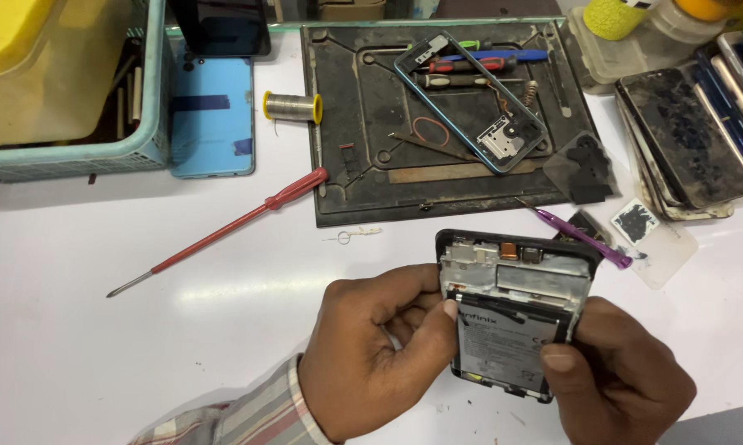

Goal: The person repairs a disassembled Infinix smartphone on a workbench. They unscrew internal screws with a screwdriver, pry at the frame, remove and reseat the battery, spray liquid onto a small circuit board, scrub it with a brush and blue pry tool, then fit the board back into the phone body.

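An opened smartphone (511, 288) with its back cover off shows its black battery and metal shielding. Both my hands hold it above the white table. My left hand (379, 354) grips its left edge, thumb pressed on the battery's corner. My right hand (618, 375) holds the lower right side, thumb resting on the battery. A purple pry tool (581, 235) lies just beyond the phone's top right corner.
A dark work mat (363, 124) carries a phone frame (470, 103), screwdrivers and a red rubber band. A red screwdriver (223, 231) lies to the left, near a solder spool (293, 105), a blue phone back (212, 115) and a teal basket (66, 152). Stacked phones (684, 140) sit at right.
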### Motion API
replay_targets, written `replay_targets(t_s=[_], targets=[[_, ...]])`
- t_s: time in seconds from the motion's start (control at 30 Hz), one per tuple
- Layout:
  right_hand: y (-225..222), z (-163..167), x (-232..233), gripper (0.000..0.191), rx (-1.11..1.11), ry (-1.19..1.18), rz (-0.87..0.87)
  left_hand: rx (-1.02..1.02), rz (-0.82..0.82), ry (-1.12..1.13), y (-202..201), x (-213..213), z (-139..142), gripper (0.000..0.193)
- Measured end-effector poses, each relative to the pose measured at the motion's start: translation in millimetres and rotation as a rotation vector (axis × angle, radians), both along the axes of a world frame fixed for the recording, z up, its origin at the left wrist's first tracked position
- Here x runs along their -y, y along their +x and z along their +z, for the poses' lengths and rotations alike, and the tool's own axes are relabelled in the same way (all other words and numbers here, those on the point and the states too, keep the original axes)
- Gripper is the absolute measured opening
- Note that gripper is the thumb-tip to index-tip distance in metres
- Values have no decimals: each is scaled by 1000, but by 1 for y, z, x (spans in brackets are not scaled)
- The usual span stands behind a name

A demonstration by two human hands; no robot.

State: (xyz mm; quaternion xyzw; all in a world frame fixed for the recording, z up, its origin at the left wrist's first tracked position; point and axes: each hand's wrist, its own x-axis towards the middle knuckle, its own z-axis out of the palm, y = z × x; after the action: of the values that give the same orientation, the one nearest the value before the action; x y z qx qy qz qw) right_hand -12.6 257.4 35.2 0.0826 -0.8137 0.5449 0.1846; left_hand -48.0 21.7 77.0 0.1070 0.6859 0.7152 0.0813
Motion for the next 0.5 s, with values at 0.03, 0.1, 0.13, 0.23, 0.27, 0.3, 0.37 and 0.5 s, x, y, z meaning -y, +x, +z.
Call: replay_targets(t_s=[0.03,0.1,0.13,0.23,0.27,0.3,0.37,0.5], targets=[[0,-1,0,25,4,6,-8,18,15,-14,0,0,0,19],[-1,-3,-3,26,13,2,-16,54,44,-38,0,-2,-2,20],[-2,-4,-4,26,19,-9,-15,48,49,-26,0,-3,-2,19],[0,-9,-7,31,112,-200,-5,72,47,29,2,-4,-6,19],[0,-11,-8,33,155,-290,-1,106,34,61,1,-5,-8,19],[-1,-14,-9,32,167,-298,17,141,21,92,1,-5,-10,19],[-3,-18,-12,31,189,-314,51,184,6,132,-1,-5,-14,20],[-4,-23,-16,26,102,-211,123,280,-12,172,0,-4,-18,23]])
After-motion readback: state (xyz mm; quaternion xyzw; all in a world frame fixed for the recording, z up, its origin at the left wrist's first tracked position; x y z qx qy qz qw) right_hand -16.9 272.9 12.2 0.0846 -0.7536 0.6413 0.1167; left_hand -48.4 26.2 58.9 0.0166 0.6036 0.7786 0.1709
